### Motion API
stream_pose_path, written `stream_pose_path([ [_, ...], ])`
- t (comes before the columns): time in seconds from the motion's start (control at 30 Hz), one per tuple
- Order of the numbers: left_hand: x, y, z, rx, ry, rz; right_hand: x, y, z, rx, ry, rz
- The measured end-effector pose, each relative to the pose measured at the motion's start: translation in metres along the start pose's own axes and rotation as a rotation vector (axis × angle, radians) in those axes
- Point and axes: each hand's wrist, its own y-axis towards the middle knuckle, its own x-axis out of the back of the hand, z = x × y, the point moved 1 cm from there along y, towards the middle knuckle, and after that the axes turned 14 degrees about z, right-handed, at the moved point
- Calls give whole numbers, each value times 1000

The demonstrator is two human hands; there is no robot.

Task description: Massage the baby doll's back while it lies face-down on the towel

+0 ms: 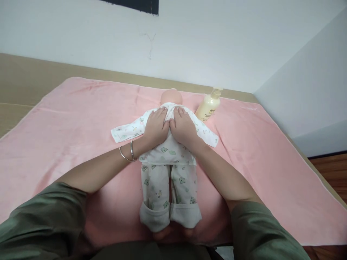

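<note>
A baby doll [170,155] in a white printed top and matching trousers with turned-up cuffs lies in front of me, its head away from me. No facial features show on its bare head [171,97]. My left hand [157,124] lies flat on the left side of the doll's upper body, fingers stretched toward the head. On the right side rests my right hand [183,126], also flat, with the two thumbs close together at the middle. The palms hide part of the top. Both doll sleeves spread out sideways.
Under the doll a pink cloth [89,119] covers the tan table [16,72]. A cream pump bottle [208,106] stands tilted in view by the doll's right-hand sleeve. White walls [189,43] rise behind and at the right. Wooden flooring [330,173] shows at far right.
</note>
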Motion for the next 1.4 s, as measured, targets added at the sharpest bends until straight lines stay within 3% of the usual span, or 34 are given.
stream_pose_path([
  [0.87,0,2,3,5,-30,-5,-2,1,-1,18,-1,-22],
  [1.2,2,-31,-31,-118,90,29,16,10,-26,107,149,65],
  [1.4,10,-2,-8,19,-45,139,9,-9,4,17,-63,-10],
])
